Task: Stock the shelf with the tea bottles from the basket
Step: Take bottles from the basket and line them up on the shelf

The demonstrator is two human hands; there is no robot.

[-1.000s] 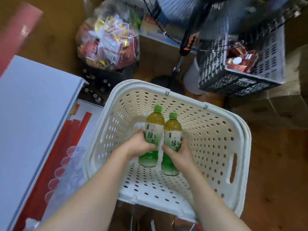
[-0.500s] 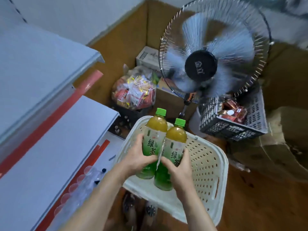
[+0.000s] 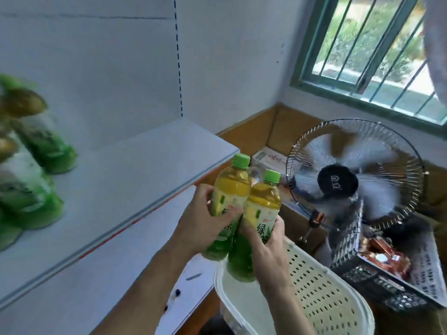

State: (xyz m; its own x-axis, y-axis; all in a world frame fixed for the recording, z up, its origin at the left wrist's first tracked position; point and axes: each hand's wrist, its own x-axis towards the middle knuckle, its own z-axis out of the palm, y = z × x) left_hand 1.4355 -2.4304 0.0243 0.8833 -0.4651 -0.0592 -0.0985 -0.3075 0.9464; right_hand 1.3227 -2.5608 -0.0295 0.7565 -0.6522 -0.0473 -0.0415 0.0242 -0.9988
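My left hand (image 3: 202, 221) grips one green tea bottle (image 3: 229, 189) with a green cap, and my right hand (image 3: 268, 252) grips a second tea bottle (image 3: 262, 201) right beside it. Both bottles are upright, touching, and held in the air above the near rim of the cream perforated basket (image 3: 321, 298), just right of the white shelf (image 3: 135, 180). Several green tea bottles (image 3: 36, 151) stand blurred at the shelf's left end. The basket's inside is mostly hidden.
A running fan (image 3: 338, 182) stands to the right behind the basket. A dark crate (image 3: 377, 281) with red packets sits below it. A lower white shelf board (image 3: 79, 286) runs under the top one. A barred window (image 3: 377, 52) is at upper right.
Both hands lifted the two bottles out of the basket and up toward shelf height. My view swung up from the floor to the shelf, wall and window.
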